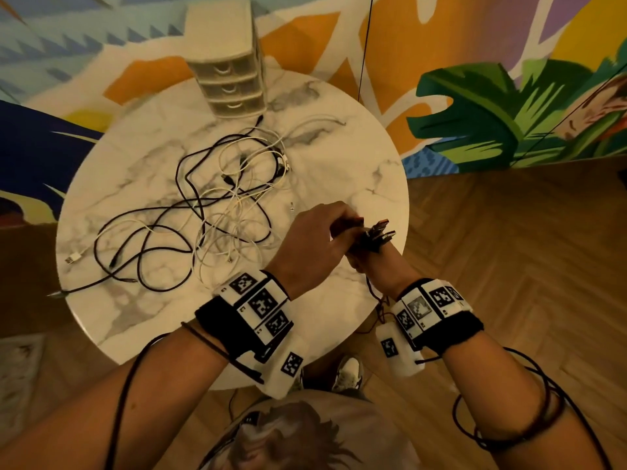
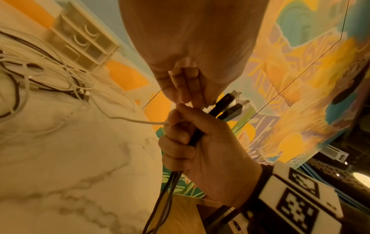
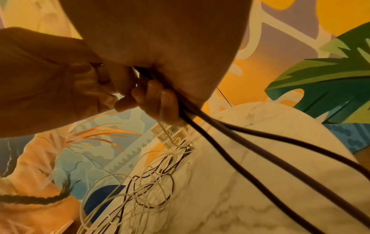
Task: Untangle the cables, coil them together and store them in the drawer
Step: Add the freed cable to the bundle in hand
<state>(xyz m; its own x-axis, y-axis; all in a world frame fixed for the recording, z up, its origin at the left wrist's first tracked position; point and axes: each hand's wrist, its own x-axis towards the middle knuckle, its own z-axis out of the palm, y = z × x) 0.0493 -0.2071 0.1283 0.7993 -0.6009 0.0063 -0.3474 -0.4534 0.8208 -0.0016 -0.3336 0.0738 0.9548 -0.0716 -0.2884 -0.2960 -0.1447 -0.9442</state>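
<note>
Black and white cables (image 1: 217, 205) tangled across marble table (image 1: 356, 157), centre-left, loose plugs at the edges. Several black cable ends bunched in right hand (image 1: 373, 262), fingers curled round them, USB plugs (image 1: 381, 232) sticking up past the fist at the table's right edge. Left hand (image 1: 312, 245) touching from above, fingertips (image 2: 188, 95) pinching a white cable end at the top of the bunch. Small drawer unit (image 1: 227, 72) at far edge, all three drawers closed.
</note>
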